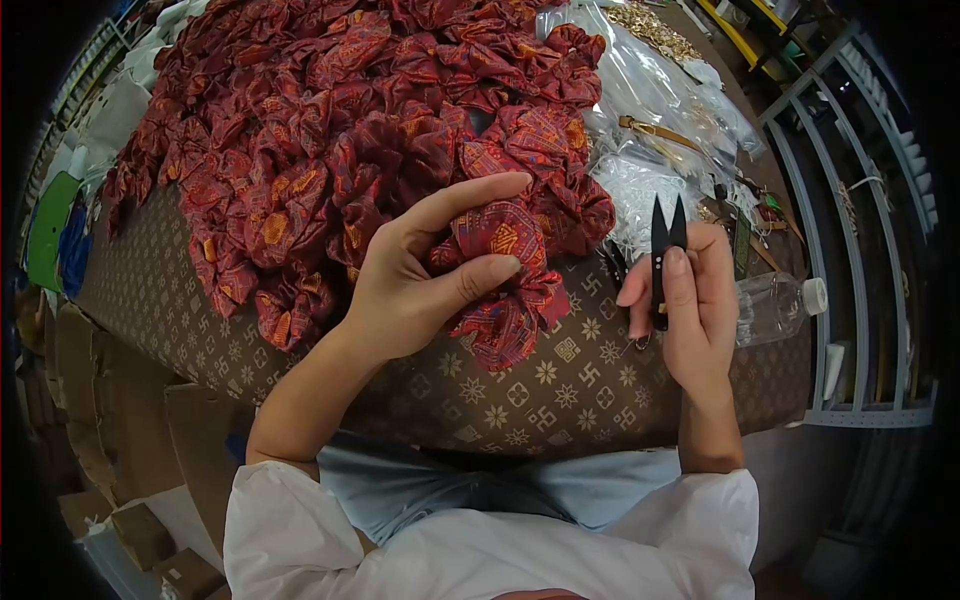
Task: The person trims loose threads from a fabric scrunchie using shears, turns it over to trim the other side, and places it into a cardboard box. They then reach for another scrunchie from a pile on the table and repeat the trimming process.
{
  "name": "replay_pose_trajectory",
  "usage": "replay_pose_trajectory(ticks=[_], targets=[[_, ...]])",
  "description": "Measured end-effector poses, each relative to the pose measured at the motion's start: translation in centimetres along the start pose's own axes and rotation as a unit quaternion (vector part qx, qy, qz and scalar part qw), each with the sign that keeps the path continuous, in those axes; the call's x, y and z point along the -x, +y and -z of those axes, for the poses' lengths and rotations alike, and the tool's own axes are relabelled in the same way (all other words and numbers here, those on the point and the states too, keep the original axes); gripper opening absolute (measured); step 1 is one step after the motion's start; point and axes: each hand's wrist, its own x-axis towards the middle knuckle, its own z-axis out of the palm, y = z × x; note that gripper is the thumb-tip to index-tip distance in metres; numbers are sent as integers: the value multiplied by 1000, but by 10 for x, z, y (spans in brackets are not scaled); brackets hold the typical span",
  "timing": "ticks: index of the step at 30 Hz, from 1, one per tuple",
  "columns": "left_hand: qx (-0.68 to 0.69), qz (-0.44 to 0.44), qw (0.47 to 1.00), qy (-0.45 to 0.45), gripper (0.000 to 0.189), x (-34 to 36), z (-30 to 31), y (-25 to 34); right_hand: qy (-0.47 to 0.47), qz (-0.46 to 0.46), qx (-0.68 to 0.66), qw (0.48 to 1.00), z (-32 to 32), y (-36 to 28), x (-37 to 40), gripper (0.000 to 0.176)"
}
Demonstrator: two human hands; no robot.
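Pinching side: left hand curls around a red scrunchie at the heap's near edge.
Cutting side: right hand is closed on black snips, blades slightly apart and pointing up.
Care: probably best to keep the fabric taut and fingers clear of the tips.

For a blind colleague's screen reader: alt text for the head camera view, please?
A person's left hand grips a red patterned scrunchie while the right hand holds black thread snips, blades up. A heap of like scrunchies lies on the brown patterned table.
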Motion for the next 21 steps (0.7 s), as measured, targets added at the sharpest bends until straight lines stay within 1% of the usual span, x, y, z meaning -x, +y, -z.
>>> replay_pose_trajectory(ticks=[1, 2, 3, 4, 5, 6, 8, 9, 11, 14, 16, 21], targets=[[1, 0, 1000, 1, 47, 0, -1, 0, -7, 47, 44, 998, -4, -3, -2, 24], [47, 29, 998, -1, 47, 0, -1, 0, -7, 46, 45, 998, -8, 0, -5, 24], [92, 58, 994, -2, 46, 0, -1, -1, -1, 127, 75, 989, -12, 7, -9, 24], [91, 58, 994, -2, 46, -1, -1, -1, 6, 208, 103, 973, -14, 11, -15, 24], [80, 55, 995, -7, 46, -1, -1, -2, -33, 262, 203, 943, -8, 9, -21, 29], [69, 54, 996, -12, 46, -1, -1, -3, -33, 259, 202, 944, -7, 12, -19, 29], [88, 68, 994, -16, 46, -1, -2, -5, -23, 234, 274, 932, -5, 17, -11, 28], [104, 78, 991, -19, 45, -1, -3, -7, -25, 228, 274, 934, -4, 18, -11, 28], [91, 85, 992, -19, 45, 0, -6, -9, -27, 260, 262, 929, -4, 19, -11, 30], [64, 76, 995, -24, 45, -3, -6, -8, -40, 260, 269, 927, -5, 20, -9, 33], [64, 79, 994, -24, 45, -2, -7, -8, -40, 262, 265, 927, -5, 22, -9, 33], [32, 54, 997, -44, 47, -1, -6, -10, -42, 270, 268, 924, -7, 27, -9, 33]])
